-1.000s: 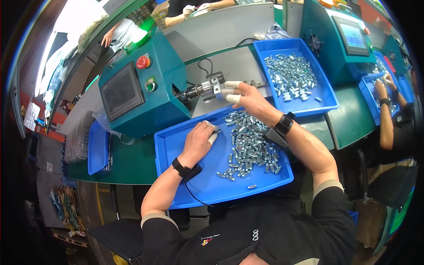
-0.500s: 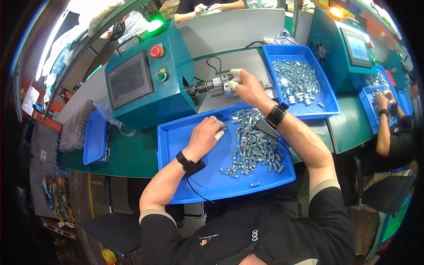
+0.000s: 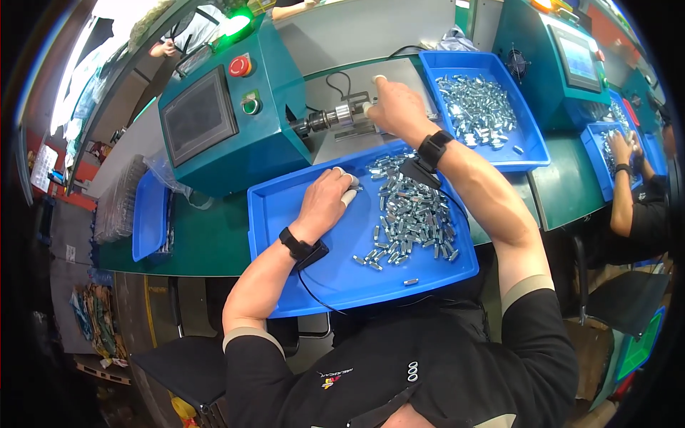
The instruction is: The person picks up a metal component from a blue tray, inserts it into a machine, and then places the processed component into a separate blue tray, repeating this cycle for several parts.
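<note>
My left hand point(image 3: 327, 201), with pale finger cots on its tips, is closed over the left half of the near blue tray point(image 3: 314, 289). Thumb and fingers pinch a small silvery metal piece point(image 3: 358, 188). My right hand point(image 3: 401, 110), also in finger cots, is beside the metal fixture point(image 3: 362, 107) in front of the chuck point(image 3: 321, 121). Its thumb and forefinger are spread apart, with nothing visible between them. The chuck sticks out of the green machine point(image 3: 246, 150). Many similar short metal pieces point(image 3: 414, 214) lie heaped in the near tray's right half.
A second blue tray point(image 3: 531, 153) of metal pieces stands behind on the right. At left are a smaller blue tray point(image 3: 148, 225) and clear plastic bags point(image 3: 120, 203). Another green machine point(image 3: 542, 78) and a co-worker's hands point(image 3: 622, 148) are at far right.
My right forefinger has lifted away from the fixture and spread from the thumb. My left hand keeps its pinch over the tray. The whole view has shifted slightly.
</note>
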`<state>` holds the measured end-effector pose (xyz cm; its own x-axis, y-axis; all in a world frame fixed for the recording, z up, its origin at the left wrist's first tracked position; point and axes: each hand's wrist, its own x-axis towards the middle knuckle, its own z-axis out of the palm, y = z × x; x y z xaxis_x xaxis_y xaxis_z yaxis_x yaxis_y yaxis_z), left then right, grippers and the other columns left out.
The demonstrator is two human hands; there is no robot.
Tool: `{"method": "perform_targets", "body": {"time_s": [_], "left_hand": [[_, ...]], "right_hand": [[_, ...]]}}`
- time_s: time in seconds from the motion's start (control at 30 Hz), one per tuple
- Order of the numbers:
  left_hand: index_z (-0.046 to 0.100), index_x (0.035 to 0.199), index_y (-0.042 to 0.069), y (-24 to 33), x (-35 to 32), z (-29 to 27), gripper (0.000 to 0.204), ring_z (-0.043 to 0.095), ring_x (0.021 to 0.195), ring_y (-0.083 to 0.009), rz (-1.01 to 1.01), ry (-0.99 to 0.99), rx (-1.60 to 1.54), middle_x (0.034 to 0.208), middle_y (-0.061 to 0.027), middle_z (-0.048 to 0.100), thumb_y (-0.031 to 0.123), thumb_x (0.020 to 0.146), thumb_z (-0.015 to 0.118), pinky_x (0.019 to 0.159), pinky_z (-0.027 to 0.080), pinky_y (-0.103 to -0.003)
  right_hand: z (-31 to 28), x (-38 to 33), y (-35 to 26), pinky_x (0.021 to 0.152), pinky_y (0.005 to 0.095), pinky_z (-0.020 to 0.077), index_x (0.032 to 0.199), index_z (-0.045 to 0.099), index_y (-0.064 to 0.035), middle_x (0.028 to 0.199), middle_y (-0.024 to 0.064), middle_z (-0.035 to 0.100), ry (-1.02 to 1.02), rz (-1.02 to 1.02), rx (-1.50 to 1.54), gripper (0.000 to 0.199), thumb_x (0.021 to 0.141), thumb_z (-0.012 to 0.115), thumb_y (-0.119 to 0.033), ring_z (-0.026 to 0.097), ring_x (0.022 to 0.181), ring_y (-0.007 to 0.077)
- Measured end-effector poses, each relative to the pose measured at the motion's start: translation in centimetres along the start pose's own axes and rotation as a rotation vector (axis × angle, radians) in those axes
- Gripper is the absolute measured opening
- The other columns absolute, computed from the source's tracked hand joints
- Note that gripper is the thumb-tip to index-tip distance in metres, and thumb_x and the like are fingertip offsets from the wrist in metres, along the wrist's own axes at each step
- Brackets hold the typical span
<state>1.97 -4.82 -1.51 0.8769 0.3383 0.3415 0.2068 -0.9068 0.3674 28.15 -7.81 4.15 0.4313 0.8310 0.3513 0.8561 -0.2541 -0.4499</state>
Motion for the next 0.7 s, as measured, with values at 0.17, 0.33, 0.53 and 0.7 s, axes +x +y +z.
{"method": "perform_targets", "body": {"time_s": [0.17, 0.33, 0.53, 0.7], "left_hand": [[0.074, 0.106, 0.005, 0.8, -0.2, 0.0, 0.017, 0.068, 0.098, -0.0347, -0.023, 0.003, -0.023, 0.1, -0.0119, 0.069, 0.008, 0.09, 0.079, 0.084, 0.056, -0.046], [0.074, 0.106, 0.005, 1.3, 0.2, -0.3, 0.016, 0.068, 0.096, -0.0351, 0.034, -0.026, 0.032, 0.099, -0.0123, 0.068, 0.007, 0.091, 0.078, 0.083, 0.056, -0.046], [0.076, 0.111, 0.007, 2.0, 0.5, -0.4, 0.021, 0.067, 0.095, -0.0345, 0.022, -0.076, 0.111, 0.098, -0.012, 0.066, 0.004, 0.09, 0.076, 0.082, 0.056, -0.048], [0.078, 0.113, 0.007, 2.0, 0.7, -0.2, 0.023, 0.068, 0.094, -0.034, -0.042, -0.07, 0.052, 0.099, -0.0118, 0.066, 0.005, 0.09, 0.076, 0.081, 0.056, -0.046]], "right_hand": [[-0.3, -0.4, -0.1, 0.085, 0.0532, 0.0591, 0.113, 0.067, 0.0017, 0.097, 0.025, 0.077, 0.03, -0.064, -0.02, 0.038, 0.083, 0.074, -0.021, 0.075, 0.096, 0.0446], [-0.6, -0.6, -0.4, 0.083, 0.0518, 0.0599, 0.105, 0.066, -0.0001, 0.094, 0.0238, 0.076, 0.063, -0.129, -0.007, 0.029, 0.083, 0.074, -0.017, 0.075, 0.094, 0.043], [-0.1, -0.5, -0.5, 0.083, 0.0507, 0.0606, 0.101, 0.066, -0.0009, 0.094, 0.0229, 0.076, 0.083, -0.124, -0.039, 0.026, 0.083, 0.075, -0.017, 0.076, 0.092, 0.042], [-0.2, -0.1, -0.7, 0.082, 0.0509, 0.0607, 0.102, 0.067, -0.0017, 0.094, 0.0224, 0.076, 0.105, -0.121, -0.019, 0.026, 0.084, 0.076, -0.019, 0.076, 0.092, 0.0416]]}}
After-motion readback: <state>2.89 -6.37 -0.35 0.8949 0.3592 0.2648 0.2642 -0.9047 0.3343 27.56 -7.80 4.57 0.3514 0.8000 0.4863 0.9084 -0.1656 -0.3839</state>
